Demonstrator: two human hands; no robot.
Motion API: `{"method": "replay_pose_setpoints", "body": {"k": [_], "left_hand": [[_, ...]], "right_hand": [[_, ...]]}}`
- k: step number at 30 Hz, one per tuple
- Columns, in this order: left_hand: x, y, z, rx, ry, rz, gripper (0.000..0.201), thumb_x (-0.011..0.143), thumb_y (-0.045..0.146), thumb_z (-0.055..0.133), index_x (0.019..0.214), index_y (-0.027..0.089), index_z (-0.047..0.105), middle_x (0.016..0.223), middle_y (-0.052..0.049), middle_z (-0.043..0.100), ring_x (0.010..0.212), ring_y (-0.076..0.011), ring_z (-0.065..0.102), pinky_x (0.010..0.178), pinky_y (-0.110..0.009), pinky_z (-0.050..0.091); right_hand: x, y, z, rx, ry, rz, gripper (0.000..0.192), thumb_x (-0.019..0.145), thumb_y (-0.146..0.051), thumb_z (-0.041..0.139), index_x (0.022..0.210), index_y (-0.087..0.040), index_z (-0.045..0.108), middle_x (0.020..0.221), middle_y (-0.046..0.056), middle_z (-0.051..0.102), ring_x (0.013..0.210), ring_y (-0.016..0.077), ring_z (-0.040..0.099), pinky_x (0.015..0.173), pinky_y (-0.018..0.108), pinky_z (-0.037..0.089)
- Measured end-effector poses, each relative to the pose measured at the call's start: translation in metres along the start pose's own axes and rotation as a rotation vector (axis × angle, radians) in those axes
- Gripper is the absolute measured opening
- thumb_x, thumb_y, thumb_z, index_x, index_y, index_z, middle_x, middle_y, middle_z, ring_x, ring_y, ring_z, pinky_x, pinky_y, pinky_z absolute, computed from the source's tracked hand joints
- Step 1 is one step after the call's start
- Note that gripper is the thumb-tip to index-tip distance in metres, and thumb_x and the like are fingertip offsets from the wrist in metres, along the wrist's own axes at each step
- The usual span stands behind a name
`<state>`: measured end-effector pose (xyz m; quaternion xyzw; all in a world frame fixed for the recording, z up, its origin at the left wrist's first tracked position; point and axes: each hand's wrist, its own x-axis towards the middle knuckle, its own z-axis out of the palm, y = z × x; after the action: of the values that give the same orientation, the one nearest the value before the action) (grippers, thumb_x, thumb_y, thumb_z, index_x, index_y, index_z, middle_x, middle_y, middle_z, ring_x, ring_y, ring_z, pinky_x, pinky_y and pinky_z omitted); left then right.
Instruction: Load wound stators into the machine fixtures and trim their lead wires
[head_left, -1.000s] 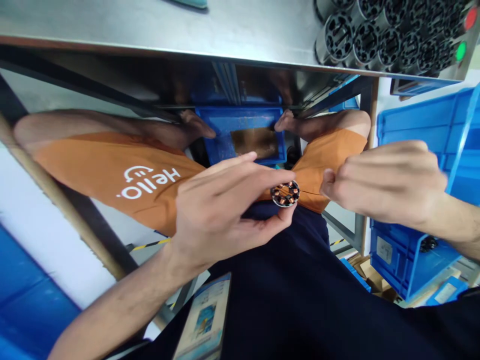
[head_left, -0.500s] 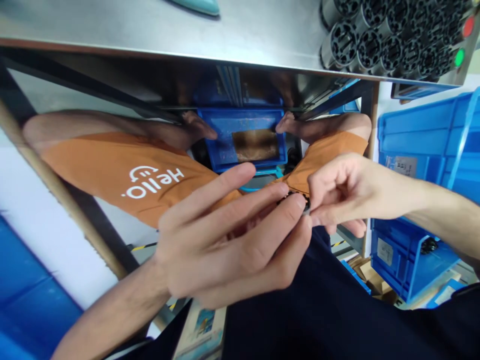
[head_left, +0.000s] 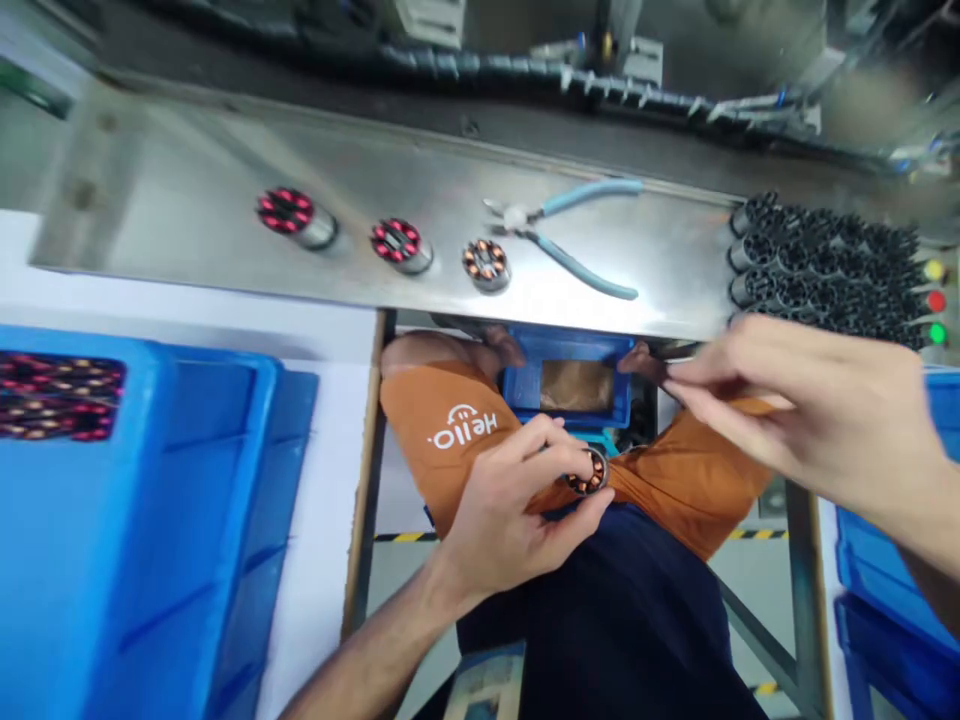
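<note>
Here I am, left hand (head_left: 529, 500) out in front of my lap, its grip closed round the rim of a copper-wound core (head_left: 592, 481); thumb below, fingers above, the core's open face showing its copper coils, the whole thing held in the air short of the bench's (head_left: 187, 200) near edge; and over on the right, my right hand (head_left: 821, 410) hangs well apart from the core, close to the near edge below the bench's right end, thumb and forefinger drawn together at the tips; whether that grip has anything thin in it, I cannot tell!

Up on the bench, along the near edge left of the middle, a line of three; one red-wound core (head_left: 289, 213) farthest left, a second red-wound core (head_left: 397, 243) next, then a standing copper core (head_left: 486, 265); just beside that one lie the cutters (head_left: 581, 262), jaws apart and pointing left, blue handles spread to the right; and at the bench's right end, a packed block of black-topped cores (head_left: 821, 265) reaches nearly to the near right corner, tight rows all the way!
</note>
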<state>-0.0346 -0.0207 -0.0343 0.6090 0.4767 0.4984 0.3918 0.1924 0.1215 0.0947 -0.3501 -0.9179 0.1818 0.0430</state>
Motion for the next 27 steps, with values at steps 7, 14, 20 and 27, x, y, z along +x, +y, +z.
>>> {"method": "replay_pose_setpoints", "body": {"k": [7, 14, 20, 27], "left_hand": [[-0.016, 0.002, -0.016, 0.018, 0.057, -0.088, 0.011, 0.097, 0.015, 0.079, 0.095, 0.025, 0.073, 0.105, -0.004, 0.079, 0.096, -0.0187, 0.080, 0.086, -0.032, 0.067], [-0.024, -0.004, -0.029, 0.064, 0.186, -0.103, 0.010, 0.098, 0.015, 0.075, 0.094, 0.025, 0.073, 0.107, -0.005, 0.078, 0.099, -0.0202, 0.078, 0.088, -0.037, 0.065], [-0.015, -0.002, -0.032, 0.138, 0.262, -0.078, 0.010, 0.096, 0.017, 0.078, 0.094, 0.025, 0.072, 0.108, -0.004, 0.076, 0.097, -0.0206, 0.076, 0.087, -0.039, 0.062], [-0.009, 0.008, -0.038, 0.249, 0.369, -0.010, 0.016, 0.096, 0.014, 0.084, 0.100, 0.024, 0.073, 0.111, -0.002, 0.074, 0.101, -0.0182, 0.075, 0.087, -0.035, 0.063]], "right_hand": [[0.139, 0.047, 0.006, -0.176, -0.211, -0.104, 0.097, 0.084, -0.045, 0.104, 0.167, -0.020, 0.060, 0.169, 0.019, 0.062, 0.160, 0.0454, 0.054, 0.134, 0.064, 0.047], [0.154, 0.051, -0.004, -0.339, -0.291, -0.073, 0.083, 0.077, -0.047, 0.105, 0.149, -0.021, 0.074, 0.133, 0.015, 0.069, 0.125, 0.0361, 0.067, 0.112, 0.050, 0.059], [0.134, 0.030, 0.034, -0.444, -0.176, 0.184, 0.066, 0.076, -0.041, 0.097, 0.125, -0.009, 0.068, 0.131, 0.026, 0.066, 0.106, 0.0421, 0.073, 0.092, 0.055, 0.063], [0.065, 0.001, 0.030, -0.186, 0.160, 0.303, 0.027, 0.097, -0.024, 0.069, 0.122, -0.020, 0.061, 0.090, 0.010, 0.068, 0.073, 0.0269, 0.060, 0.071, 0.045, 0.055]]}}
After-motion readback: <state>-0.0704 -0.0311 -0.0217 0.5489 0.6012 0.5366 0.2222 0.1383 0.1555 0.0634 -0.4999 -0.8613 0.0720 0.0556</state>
